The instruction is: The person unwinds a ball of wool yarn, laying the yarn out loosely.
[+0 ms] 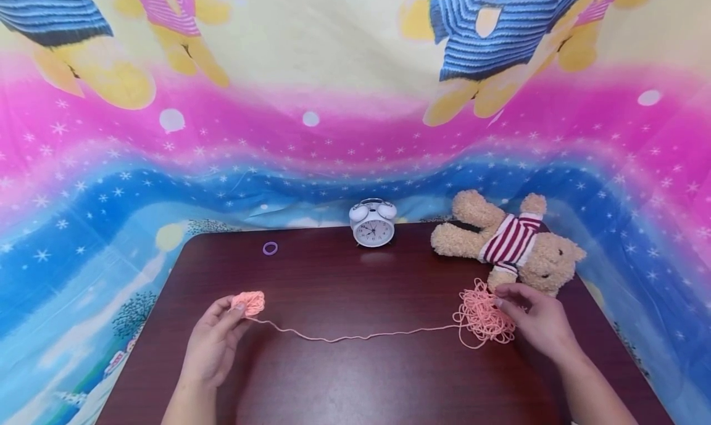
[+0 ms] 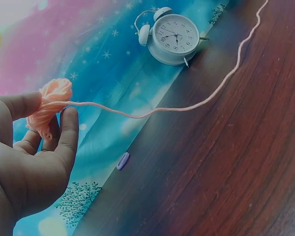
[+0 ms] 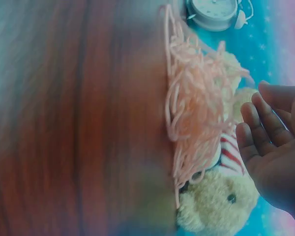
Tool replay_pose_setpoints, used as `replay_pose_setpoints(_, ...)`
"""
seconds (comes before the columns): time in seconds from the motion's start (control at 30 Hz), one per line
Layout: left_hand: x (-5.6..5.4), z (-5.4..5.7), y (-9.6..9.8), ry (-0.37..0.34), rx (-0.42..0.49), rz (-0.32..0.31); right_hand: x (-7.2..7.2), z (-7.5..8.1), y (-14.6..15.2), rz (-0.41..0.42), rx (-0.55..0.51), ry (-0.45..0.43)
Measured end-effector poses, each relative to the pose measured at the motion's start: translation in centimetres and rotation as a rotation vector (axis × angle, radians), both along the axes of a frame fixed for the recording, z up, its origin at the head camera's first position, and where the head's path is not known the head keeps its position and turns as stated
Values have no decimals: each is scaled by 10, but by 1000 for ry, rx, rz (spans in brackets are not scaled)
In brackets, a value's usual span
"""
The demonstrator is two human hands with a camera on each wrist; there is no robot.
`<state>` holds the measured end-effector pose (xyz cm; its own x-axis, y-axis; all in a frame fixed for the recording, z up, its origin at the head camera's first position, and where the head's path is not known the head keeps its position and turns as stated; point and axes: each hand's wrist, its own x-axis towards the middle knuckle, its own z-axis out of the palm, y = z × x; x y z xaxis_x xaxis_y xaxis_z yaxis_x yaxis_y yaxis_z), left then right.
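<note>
Left fingers (image 2: 69, 133) pinch wound yarn (image 1: 252, 303); only wrist view shows right fingers (image 3: 258, 127) seemingly empty beside tangle (image 3: 199, 105).

We see the head view bright and fairly crisp, with pale glare on the desk (image 1: 361, 289), while both wrist views look dimmer, the right one blurring the yarn (image 3: 199, 103).
</note>
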<state>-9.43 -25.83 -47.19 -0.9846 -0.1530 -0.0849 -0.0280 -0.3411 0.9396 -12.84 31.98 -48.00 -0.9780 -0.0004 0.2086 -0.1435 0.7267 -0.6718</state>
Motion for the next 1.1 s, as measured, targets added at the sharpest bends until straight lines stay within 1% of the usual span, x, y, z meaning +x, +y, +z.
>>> replay_pose_setpoints(0.1,-1,1,2,11,10,-3,-1,5,-7,11,-23,15)
replay_pose_setpoints(0.27,-3,2,7,9,14,1,-5,10,-18,15,-54,39)
replay_pose_setpoints(0.43,-5,3,12,-1,0,-6,-9,12,-33,25,-84,22)
replay_pose_setpoints(0.57,-8,3,17,-4,-8,-14,-13,12,-45,51,-112,8)
replay_pose_setpoints(0.77,-10,2,27,-26,-35,-36,-18,10,-71,96,-212,-37)
replay_pose_setpoints(0.87,-12,1,33,-35,-42,-44,-20,8,-85,129,-254,-52)
replay_pose_setpoints(0.97,-13,-1,38,-44,-45,-50,-21,4,-99,192,-296,-38)
replay_pose_setpoints(1.1,-14,-2,45,-62,-47,-54,-23,-1,-116,265,-316,-44)
